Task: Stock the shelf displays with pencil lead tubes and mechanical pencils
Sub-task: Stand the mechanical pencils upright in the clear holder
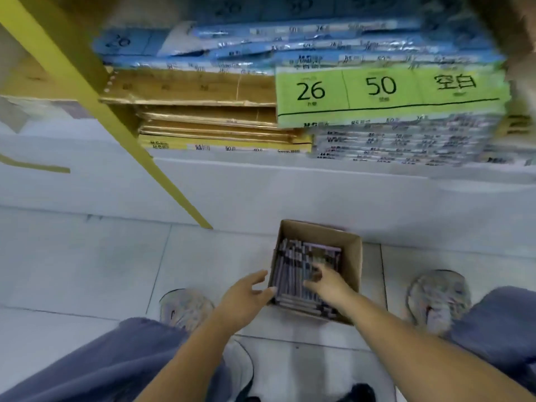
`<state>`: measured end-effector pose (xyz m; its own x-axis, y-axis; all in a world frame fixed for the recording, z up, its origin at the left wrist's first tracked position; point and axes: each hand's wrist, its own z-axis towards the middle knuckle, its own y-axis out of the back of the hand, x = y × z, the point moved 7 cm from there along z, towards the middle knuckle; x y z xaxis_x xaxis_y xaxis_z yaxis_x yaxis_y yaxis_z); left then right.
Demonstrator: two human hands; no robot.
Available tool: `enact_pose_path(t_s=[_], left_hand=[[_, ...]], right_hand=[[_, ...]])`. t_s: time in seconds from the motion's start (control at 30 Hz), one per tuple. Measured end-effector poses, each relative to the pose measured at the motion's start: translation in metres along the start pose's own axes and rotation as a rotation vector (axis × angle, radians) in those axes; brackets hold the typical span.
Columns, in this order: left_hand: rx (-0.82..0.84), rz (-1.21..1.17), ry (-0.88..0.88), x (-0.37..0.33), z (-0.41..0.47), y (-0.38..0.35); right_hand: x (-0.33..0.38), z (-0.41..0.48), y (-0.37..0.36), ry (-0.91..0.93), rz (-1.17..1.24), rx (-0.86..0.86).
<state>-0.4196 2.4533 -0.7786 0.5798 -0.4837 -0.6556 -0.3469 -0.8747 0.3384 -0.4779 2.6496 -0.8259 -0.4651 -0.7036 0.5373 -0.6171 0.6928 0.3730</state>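
Floor [87, 271]: pale tiles with dark grout lines; everything below stands on it.
Shelf base [232, 181]: white ledge running across the view, with a yellow upright [87, 91] slanting down to the floor at its front.
Paper packs [290, 47]: blue-wrapped stacks on top and gold-brown ones [203, 111] beneath on the left. A green-faced pack [391, 91] printed 26 and 50 sticks out on the right.
Legs: blue-grey trousers [101, 367] at both lower corners, with a light shoe [185, 309] on either side of the box.
Cardboard box [352, 265]: open-topped, on the floor just in front of the shelf base, between the feet.
Box contents [293, 274]: slim grey-purple sticks lying side by side in rows, too blurred to tell pencils from lead tubes.
Left hand [243, 297]: fingers spread, fingertips touching the box's left wall from outside.
Right hand [327, 282]: reaching inside the box, fingers down on the sticks. I cannot tell whether it grips any.
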Motion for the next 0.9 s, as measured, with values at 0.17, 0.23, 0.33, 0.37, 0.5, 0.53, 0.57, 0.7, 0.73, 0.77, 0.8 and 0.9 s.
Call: enact_pose_path(t_s=[0.17,0.23,0.33,0.37,0.5,0.53,0.57,0.7,0.73,0.77,0.8,0.9], left_hand=[[0.088,-0.219,-0.019,0.006,0.0,-0.008],[0.094,-0.276,-0.02,0.007,0.0,-0.008],[0.104,-0.32,-0.021,0.011,0.002,-0.009],[0.105,-0.324,-0.026,0.012,0.002,-0.01],[0.107,-0.328,-0.049,0.015,0.004,-0.011],[0.111,-0.322,-0.05,0.016,0.004,-0.011],[0.115,-0.318,-0.051,0.016,0.004,-0.011],[0.118,-0.306,-0.044,0.016,0.004,-0.01],[0.12,-0.304,-0.043,0.015,0.004,-0.009],[0.122,-0.307,-0.042,0.015,0.004,-0.009],[0.121,-0.314,-0.038,0.014,0.004,-0.009],[0.115,-0.329,-0.029,0.015,0.003,-0.008]], right_hand=[[-0.006,0.03,-0.018,-0.01,0.088,-0.08],[-0.007,0.037,-0.021,-0.012,0.097,-0.126],[-0.008,0.044,-0.025,-0.025,0.141,-0.164],[-0.008,0.047,-0.025,-0.037,0.16,-0.181],[-0.004,0.053,-0.026,-0.038,0.154,-0.244],[-0.003,0.053,-0.027,-0.032,0.145,-0.255],[-0.002,0.054,-0.027,-0.028,0.141,-0.263],[-0.003,0.055,-0.025,-0.021,0.147,-0.275],[-0.004,0.055,-0.024,-0.025,0.148,-0.274],[-0.005,0.055,-0.022,-0.027,0.147,-0.277],[-0.005,0.054,-0.019,-0.026,0.147,-0.283],[-0.003,0.054,-0.021,-0.011,0.19,-0.247]])
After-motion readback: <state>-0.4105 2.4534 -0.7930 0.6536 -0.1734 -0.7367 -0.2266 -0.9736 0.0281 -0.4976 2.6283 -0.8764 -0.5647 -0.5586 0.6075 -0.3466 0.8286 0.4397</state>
